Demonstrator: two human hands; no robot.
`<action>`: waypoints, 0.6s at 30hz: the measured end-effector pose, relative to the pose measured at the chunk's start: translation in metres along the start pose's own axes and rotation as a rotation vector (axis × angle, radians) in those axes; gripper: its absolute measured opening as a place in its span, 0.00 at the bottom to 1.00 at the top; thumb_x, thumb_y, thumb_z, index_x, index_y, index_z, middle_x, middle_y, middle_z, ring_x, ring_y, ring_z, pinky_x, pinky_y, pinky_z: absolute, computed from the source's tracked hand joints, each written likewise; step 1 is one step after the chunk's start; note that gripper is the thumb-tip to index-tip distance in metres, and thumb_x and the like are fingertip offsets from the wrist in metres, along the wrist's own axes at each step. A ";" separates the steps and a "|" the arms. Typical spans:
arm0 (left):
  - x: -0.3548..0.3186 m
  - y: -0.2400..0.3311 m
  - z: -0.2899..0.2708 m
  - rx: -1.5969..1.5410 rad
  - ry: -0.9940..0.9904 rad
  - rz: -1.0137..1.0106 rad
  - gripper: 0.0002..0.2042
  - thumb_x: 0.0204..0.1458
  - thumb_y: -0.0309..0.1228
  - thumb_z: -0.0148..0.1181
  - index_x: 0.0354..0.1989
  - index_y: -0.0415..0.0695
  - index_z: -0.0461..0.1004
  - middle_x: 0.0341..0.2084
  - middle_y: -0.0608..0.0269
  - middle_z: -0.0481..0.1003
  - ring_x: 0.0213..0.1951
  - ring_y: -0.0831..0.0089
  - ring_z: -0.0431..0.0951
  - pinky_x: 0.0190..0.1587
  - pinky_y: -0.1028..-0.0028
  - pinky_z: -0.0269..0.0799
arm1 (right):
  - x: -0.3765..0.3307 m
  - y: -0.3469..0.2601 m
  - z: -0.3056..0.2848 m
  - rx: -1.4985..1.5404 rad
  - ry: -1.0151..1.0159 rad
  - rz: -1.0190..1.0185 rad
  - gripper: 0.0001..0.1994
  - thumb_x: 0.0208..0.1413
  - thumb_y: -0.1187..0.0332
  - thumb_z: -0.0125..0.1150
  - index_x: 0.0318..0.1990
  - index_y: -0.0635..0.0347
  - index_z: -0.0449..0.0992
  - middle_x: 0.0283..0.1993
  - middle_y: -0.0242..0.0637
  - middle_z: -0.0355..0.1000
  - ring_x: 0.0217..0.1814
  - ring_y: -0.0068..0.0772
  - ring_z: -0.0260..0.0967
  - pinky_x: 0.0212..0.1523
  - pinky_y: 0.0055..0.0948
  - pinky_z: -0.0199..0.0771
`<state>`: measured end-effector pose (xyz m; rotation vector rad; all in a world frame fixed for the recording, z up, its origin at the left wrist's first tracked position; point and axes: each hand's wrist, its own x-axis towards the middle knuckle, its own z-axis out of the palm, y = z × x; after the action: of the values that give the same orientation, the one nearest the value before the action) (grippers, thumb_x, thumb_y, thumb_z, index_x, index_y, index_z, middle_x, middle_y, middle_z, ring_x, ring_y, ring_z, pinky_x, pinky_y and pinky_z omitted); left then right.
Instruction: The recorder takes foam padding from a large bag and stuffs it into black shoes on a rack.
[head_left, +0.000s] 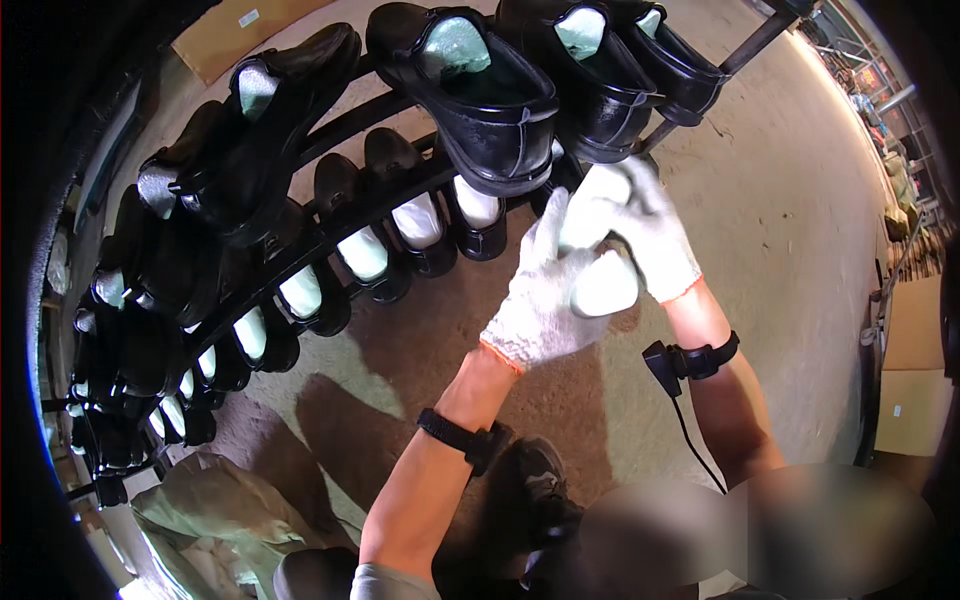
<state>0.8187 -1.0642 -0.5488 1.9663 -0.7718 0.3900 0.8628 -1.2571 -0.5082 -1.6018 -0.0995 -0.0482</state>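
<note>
The white-gloved left hand point(545, 300) and white-gloved right hand point(652, 228), half-curled, held a smooth white rounded pad point(607, 285), seemingly light and soft, best gripped mid-length.

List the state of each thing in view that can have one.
White padding: between both hands; one piece or two, unclear.
Left hand: gloved, gripping the padding.
Right hand: gloved, fingers curled on the padding.
Rack: bearing shoes.
Upper shoes: black, pale stuffing visible in the nearest.
Lower shoes: black, white stuffing visible in the nearest.
Wrist straps: fastened.
</note>
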 end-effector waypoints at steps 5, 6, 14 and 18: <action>-0.001 -0.016 0.004 -0.006 -0.064 0.083 0.29 0.45 0.30 0.78 0.60 0.44 0.81 0.64 0.43 0.74 0.74 0.39 0.68 0.83 0.52 0.59 | 0.012 0.015 -0.010 0.388 0.184 0.155 0.28 0.69 0.68 0.68 0.72 0.62 0.66 0.61 0.41 0.76 0.61 0.42 0.81 0.60 0.44 0.87; -0.003 -0.010 0.013 -0.012 -0.065 0.085 0.29 0.45 0.30 0.78 0.60 0.44 0.81 0.64 0.43 0.74 0.74 0.39 0.68 0.83 0.52 0.59 | 0.010 0.017 -0.011 0.442 0.218 0.168 0.27 0.70 0.68 0.68 0.71 0.63 0.66 0.60 0.42 0.76 0.61 0.42 0.80 0.60 0.45 0.87; 0.000 -0.009 -0.011 -0.279 -0.122 -0.053 0.35 0.41 0.32 0.82 0.62 0.44 0.80 0.72 0.43 0.70 0.81 0.39 0.58 0.78 0.56 0.67 | -0.018 0.001 -0.035 -0.354 -0.348 -0.167 0.23 0.74 0.73 0.57 0.75 0.61 0.73 0.70 0.47 0.75 0.76 0.44 0.70 0.76 0.40 0.71; 0.010 0.008 -0.041 -0.609 -0.207 -0.225 0.35 0.41 0.35 0.85 0.60 0.39 0.79 0.79 0.36 0.59 0.79 0.42 0.64 0.78 0.59 0.65 | -0.036 -0.035 -0.012 -0.379 -0.453 -0.083 0.38 0.66 0.77 0.68 0.83 0.54 0.62 0.75 0.42 0.72 0.82 0.37 0.64 0.81 0.41 0.65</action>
<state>0.8227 -1.0353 -0.5172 1.5003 -0.6854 -0.1758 0.8241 -1.2691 -0.4766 -1.9628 -0.5347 0.2470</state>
